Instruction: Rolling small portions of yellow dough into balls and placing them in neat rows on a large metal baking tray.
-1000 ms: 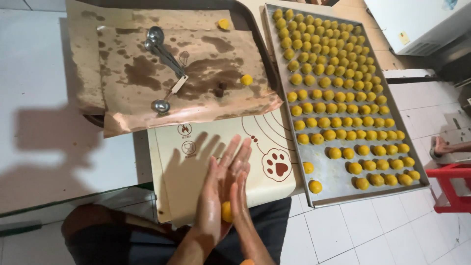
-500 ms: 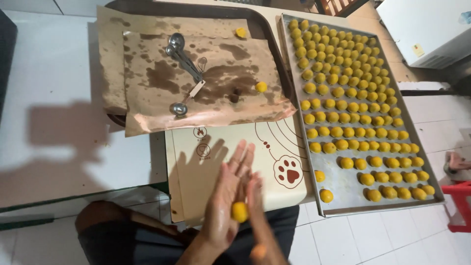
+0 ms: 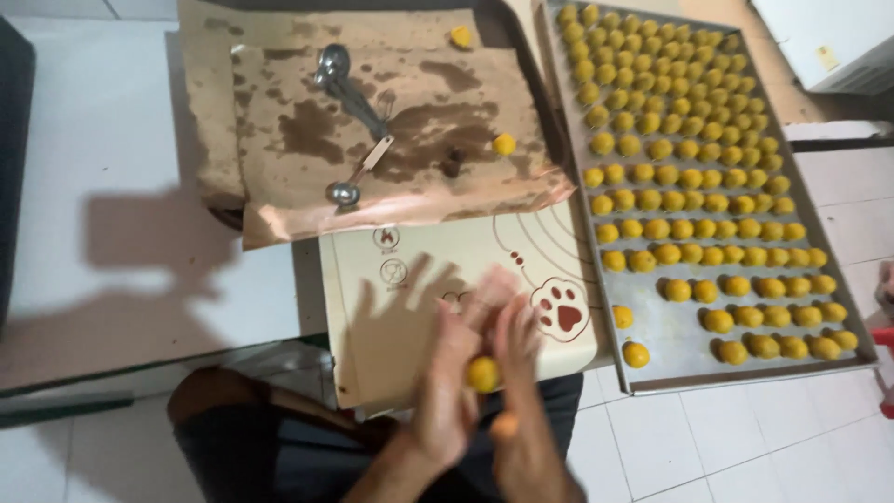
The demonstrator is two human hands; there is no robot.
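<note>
Yellow dough, shaped as a small ball (image 3: 482, 373), sits between the two palms of the person, near the 6 o'clock edge of the view. The left hand (image 3: 453, 391) and the right hand (image 3: 518, 401) are pressed flat against each other with the ball between them; the fingers (image 3: 489, 298) are stretched out and blurred, not curled, so the ball is held only by the pressure of the palms. The hands are above a cream baking mat (image 3: 410, 307) with a brown paw print (image 3: 560, 308), which lies just at 12 o'clock from them. Further toward 12 o'clock lies brown greasy paper (image 3: 307, 140) with dark stains, and on it rest metal measuring spoons (image 3: 349, 112) and two loose yellow balls, one (image 3: 504, 143) near the right edge of the paper and one (image 3: 460, 36) near its top. At 2 o'clock from the hands there is a large metal tray (image 3: 670, 326), filled with many rows of small yellow balls (image 3: 670, 140); its near end has bare space, with two single balls (image 3: 636, 353) at the left. Below the hands I see the dark clothing of the person (image 3: 261, 447) and a white tiled floor (image 3: 708, 438).
</note>
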